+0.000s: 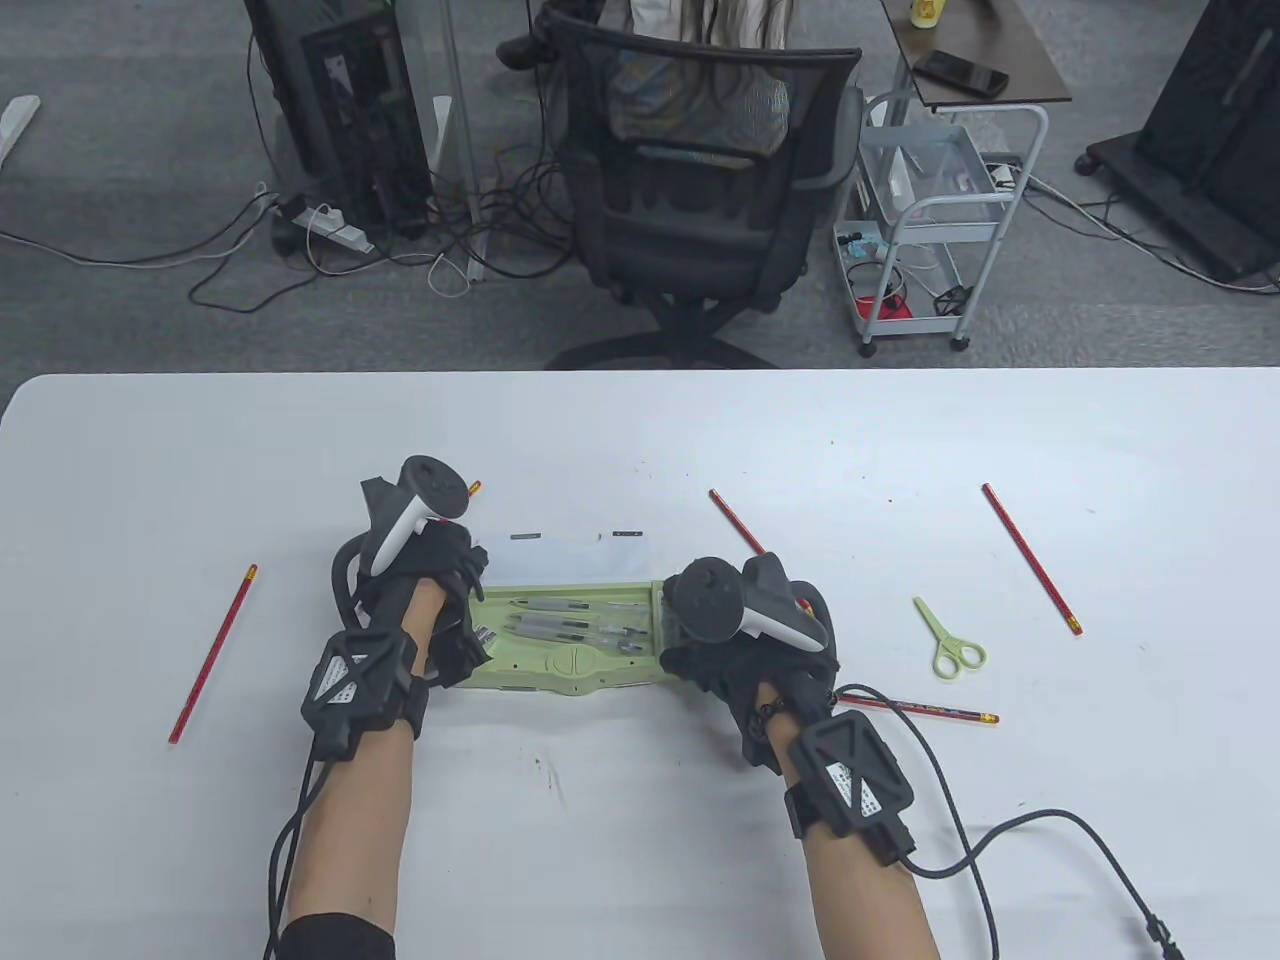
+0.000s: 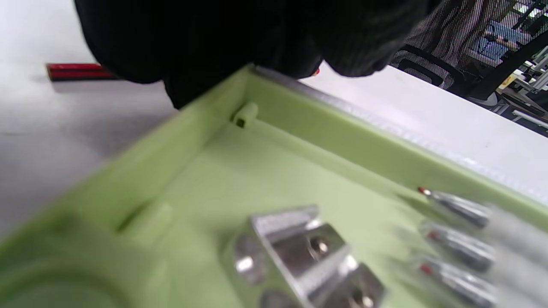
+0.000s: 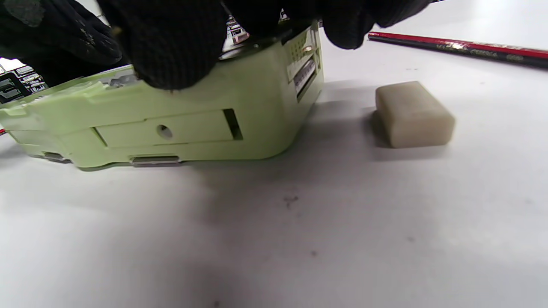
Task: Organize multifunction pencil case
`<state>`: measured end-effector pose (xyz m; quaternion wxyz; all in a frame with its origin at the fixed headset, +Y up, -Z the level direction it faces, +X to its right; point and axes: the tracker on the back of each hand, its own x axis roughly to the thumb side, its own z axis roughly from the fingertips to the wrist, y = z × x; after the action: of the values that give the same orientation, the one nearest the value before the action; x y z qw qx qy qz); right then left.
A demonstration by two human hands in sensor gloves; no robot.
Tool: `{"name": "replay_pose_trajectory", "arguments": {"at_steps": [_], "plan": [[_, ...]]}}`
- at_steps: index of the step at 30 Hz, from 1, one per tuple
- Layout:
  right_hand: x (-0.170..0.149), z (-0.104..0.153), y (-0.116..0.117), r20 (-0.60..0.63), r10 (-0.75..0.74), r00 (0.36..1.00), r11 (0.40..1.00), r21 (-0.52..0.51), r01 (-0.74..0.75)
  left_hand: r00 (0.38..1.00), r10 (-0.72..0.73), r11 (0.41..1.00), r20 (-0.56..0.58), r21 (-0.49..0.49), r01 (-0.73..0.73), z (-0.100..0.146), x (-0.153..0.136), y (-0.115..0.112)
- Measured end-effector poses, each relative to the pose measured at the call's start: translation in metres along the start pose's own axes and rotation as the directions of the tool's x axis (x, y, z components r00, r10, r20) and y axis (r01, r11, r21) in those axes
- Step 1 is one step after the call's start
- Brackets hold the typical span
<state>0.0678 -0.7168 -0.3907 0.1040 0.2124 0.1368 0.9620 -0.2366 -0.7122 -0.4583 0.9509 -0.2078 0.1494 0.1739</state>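
A light green pencil case (image 1: 575, 668) lies open in the middle of the table, its white lid (image 1: 575, 550) tipped back. Inside lie several clear pens (image 1: 570, 620) (image 2: 458, 239) and a metal sharpener (image 2: 308, 256) at the left end. My left hand (image 1: 468, 612) grips the case's left end, its fingers (image 2: 239, 51) curled over the wall (image 2: 205, 115). My right hand (image 1: 692, 652) grips the right end, with fingers (image 3: 171, 51) pressed on the case's top edge (image 3: 257, 85). A beige eraser (image 3: 413, 113) sits just right of the case, hidden under my hand in the table view.
Red pencils lie scattered: one far left (image 1: 213, 655), one behind the case (image 1: 737, 520), one far right (image 1: 1032, 557), one by my right wrist (image 1: 935, 711) (image 3: 458, 47). Small green scissors (image 1: 948, 640) lie to the right. Glove cables trail off the front edge.
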Motion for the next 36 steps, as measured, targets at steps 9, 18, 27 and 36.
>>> {"name": "replay_pose_trajectory", "arguments": {"at_steps": [9,18,27,36], "plan": [[0.000,0.000,0.000,-0.003,0.001,1.000,1.000,-0.004,-0.001,0.974,0.215,0.976,0.078,0.014,-0.216,0.014,-0.010,0.013],[-0.001,0.001,0.001,-0.001,-0.002,1.000,1.000,-0.020,0.001,0.946,0.232,0.968,0.228,0.039,-0.247,0.043,-0.023,0.020],[-0.002,0.001,-0.001,0.011,-0.002,1.000,0.999,-0.038,0.002,0.902,0.257,0.961,0.346,0.006,-0.276,0.071,-0.042,0.000],[-0.005,0.001,-0.001,0.022,-0.057,0.998,0.998,0.004,0.057,0.920,0.116,0.988,0.375,0.048,-0.144,0.082,-0.047,-0.032]]}}
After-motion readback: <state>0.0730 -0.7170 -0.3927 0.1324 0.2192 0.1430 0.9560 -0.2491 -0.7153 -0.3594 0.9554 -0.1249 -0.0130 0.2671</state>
